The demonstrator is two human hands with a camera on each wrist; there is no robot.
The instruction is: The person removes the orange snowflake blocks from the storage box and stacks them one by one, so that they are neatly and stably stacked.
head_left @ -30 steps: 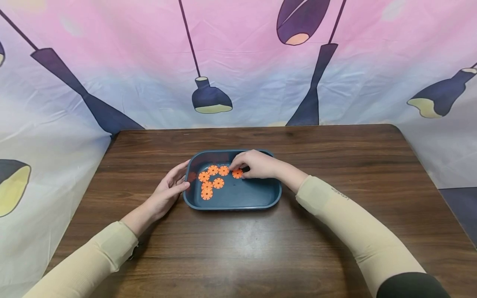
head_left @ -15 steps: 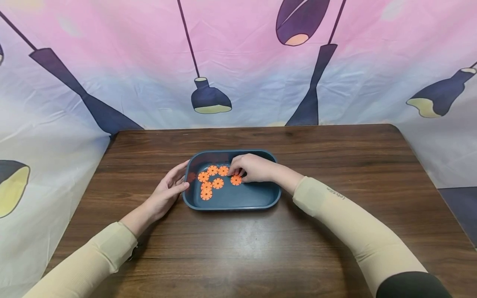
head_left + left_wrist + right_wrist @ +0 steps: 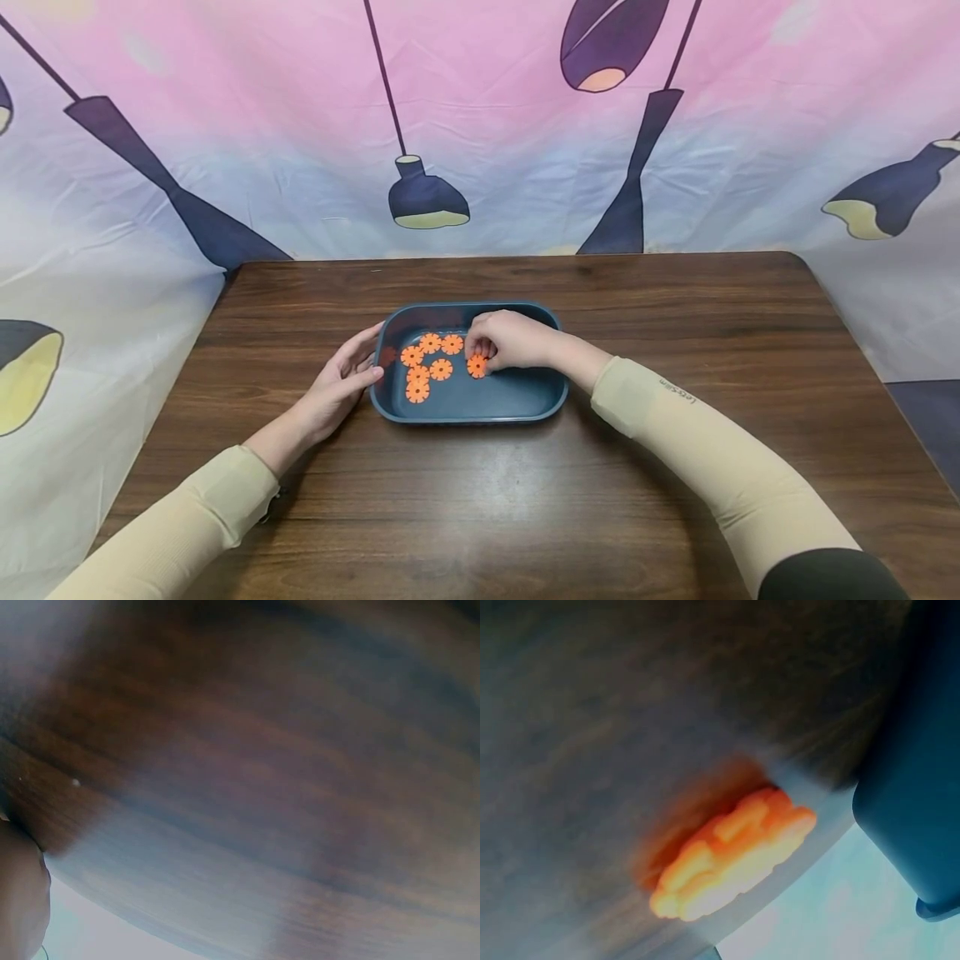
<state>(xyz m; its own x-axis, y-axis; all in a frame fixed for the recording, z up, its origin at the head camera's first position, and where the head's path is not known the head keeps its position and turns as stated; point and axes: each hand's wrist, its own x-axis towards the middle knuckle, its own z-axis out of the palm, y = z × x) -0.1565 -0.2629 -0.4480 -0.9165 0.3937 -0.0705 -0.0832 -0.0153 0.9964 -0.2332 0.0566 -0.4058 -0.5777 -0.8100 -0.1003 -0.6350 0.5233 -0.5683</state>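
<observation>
A dark blue rectangular tray (image 3: 468,418) with rounded corners sits on the brown wooden table. My left hand (image 3: 337,385) holds its left end, the thumb over the rim and the fingers along the outer wall. Several orange notched discs (image 3: 441,369), flower-like with a small hole in the middle, lie flat in the tray's left half. Inside the tray, my right hand (image 3: 510,337) pinches another orange disc (image 3: 477,366) between thumb and fingers, right of the others. A blurred, lumpy orange shape (image 3: 731,855) shows in the right wrist view, near the blue tray wall.
The table (image 3: 480,500) spreads around the tray on all sides. Behind it hangs a pink and blue cloth (image 3: 300,142) printed with dark lamps. In the left wrist view, blurred wood grain (image 3: 247,772) fills most of the picture.
My right hand and the disc under its fingers have come slightly toward me, away from the tray's far wall. The left hand, tray and other discs stay in place.
</observation>
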